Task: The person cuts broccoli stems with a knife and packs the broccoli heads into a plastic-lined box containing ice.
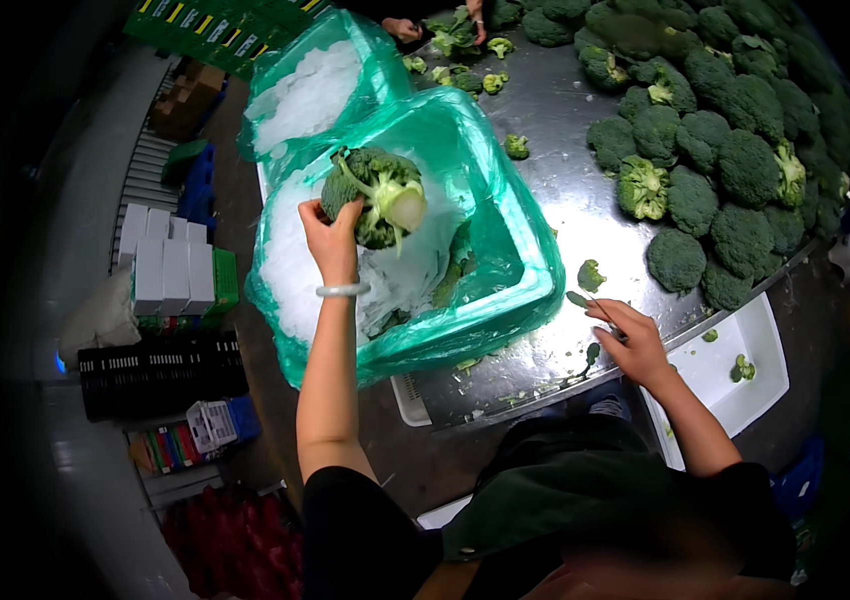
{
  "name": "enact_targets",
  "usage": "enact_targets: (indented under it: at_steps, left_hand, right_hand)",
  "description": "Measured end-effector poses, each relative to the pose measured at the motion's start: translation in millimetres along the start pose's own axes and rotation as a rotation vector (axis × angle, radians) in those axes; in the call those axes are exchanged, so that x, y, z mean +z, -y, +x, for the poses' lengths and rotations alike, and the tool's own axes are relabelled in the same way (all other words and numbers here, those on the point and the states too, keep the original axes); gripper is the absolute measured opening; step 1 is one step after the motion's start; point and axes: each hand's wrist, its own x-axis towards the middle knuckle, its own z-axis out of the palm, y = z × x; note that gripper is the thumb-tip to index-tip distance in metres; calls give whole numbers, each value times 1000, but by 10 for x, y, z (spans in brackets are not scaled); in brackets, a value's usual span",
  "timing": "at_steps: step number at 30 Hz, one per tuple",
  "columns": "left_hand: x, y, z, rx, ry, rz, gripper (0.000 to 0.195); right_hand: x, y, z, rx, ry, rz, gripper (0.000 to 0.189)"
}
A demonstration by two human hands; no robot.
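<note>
My left hand (pixel 332 236) grips a broccoli head (pixel 374 166) by its side, with the pale cut stem (pixel 406 208) turned towards me. It is above a crate lined with green plastic film (pixel 496 307), where crushed ice (pixel 290 255) fills the left part. More green produce lies partly hidden under the liner's folds. Over the steel table (pixel 545 225), to the right of the crate, my right hand (pixel 635 345) is closed around a small knife (pixel 611 322). A leaf scrap (pixel 576 299) is at the blade's tip, and a small floret (pixel 590 276) lies just beyond.
Many broccoli heads (pixel 740 165) are heaped on the table's right side. A second film-lined crate of ice (pixel 312 82) stands behind the first. At the top, another person's hands (pixel 404 30) work beside broccoli (pixel 455 34). A white tub (pixel 747 345) with trimmings sits below the table's right edge.
</note>
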Motion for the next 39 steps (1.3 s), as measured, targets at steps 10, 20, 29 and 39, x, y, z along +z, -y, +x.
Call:
enact_targets:
  at_steps: [10,20,29,39]
  left_hand:
    - [-105,-681,-1970,-434,254,-407,37]
    - [-287,-252,-3357,-1239,387,-1100,63]
    - [-365,-198,-3393,-1303,352,-1038,77]
    - [-483,-133,-3662,-1315,296,-942,72]
  right_hand:
    - [332,1066,779,-277,-29,142,63]
    - [298,489,250,384,584,415,57]
    - [209,273,55,-299,892,-333,73]
    - [681,274,-202,-327,838,-457,25]
